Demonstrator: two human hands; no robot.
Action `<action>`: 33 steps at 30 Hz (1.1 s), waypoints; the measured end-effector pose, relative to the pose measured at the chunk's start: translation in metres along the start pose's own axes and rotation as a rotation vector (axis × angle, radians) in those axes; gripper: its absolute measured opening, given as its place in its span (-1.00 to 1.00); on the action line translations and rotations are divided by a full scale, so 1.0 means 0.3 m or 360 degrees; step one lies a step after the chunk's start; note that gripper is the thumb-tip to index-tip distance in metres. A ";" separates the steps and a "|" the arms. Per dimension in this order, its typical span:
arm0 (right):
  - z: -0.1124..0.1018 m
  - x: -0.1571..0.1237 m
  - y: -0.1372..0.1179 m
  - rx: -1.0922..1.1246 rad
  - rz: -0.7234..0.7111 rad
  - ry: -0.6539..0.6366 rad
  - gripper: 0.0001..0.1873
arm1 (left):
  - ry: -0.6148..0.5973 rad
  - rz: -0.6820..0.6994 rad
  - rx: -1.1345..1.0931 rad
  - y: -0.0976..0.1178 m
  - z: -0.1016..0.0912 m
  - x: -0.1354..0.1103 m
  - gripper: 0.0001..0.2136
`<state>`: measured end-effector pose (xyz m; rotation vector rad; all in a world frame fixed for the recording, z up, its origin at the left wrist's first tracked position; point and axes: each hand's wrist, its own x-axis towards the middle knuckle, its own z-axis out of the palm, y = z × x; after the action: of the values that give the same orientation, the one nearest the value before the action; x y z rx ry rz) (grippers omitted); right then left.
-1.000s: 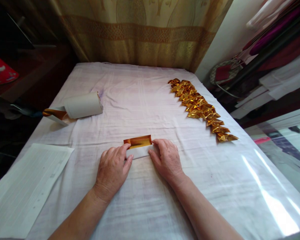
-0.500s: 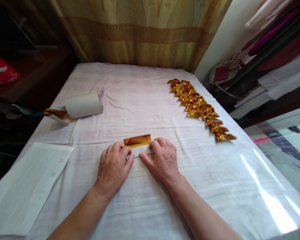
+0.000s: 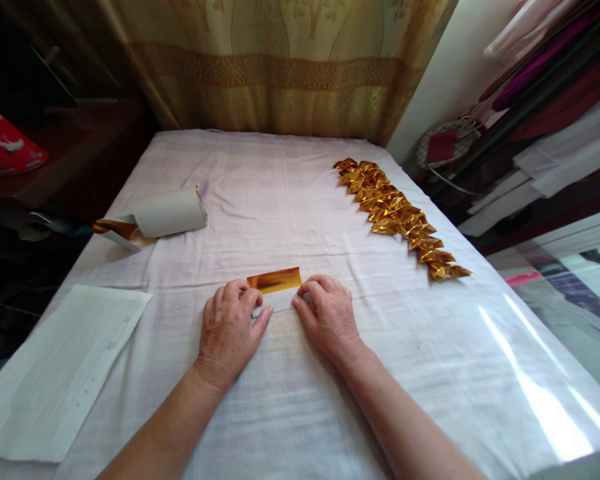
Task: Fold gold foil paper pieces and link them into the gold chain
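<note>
A small gold foil paper [image 3: 274, 281] with a white underside lies on the white cloth-covered table [image 3: 280, 200], partly folded. My left hand [image 3: 230, 330] rests at its left end, fingers curled and pinching the paper's edge. At the right end my right hand [image 3: 327, 317] does the same, its fingertips pressed on the white flap. Both hands hold the paper flat against the cloth.
A row of several folded gold paper pieces [image 3: 400, 217] runs along the table's right side. A roll of gold-backed paper [image 3: 167, 212] lies at the left. A white lined sheet [image 3: 55, 373] sits at the near left. A curtain [image 3: 280, 67] hangs behind.
My fingers have drawn in over the white flap and folded it, so less white shows between the hands. The view shifted slightly.
</note>
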<state>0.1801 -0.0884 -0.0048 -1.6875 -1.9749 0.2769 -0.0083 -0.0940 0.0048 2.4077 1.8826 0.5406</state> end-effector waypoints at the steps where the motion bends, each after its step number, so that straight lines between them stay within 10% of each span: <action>1: -0.001 0.000 0.009 0.0037 -0.0009 -0.0008 -0.95 | -0.0008 -0.0003 -0.0015 -0.002 0.000 0.000 -0.90; 22: 0.014 -0.003 0.048 0.0157 -0.0151 0.0066 -0.88 | 0.0058 0.0104 -0.0181 -0.091 0.010 -0.018 -0.65; 33: 0.004 -0.004 0.061 0.0196 -0.0131 0.0014 -0.51 | 0.0092 0.0157 -0.0316 -0.092 0.008 -0.019 -0.87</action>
<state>0.1952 -0.0855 -0.0149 -1.5244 -1.9735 0.3527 -0.0344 -0.0917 -0.0054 2.3881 1.6487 0.7717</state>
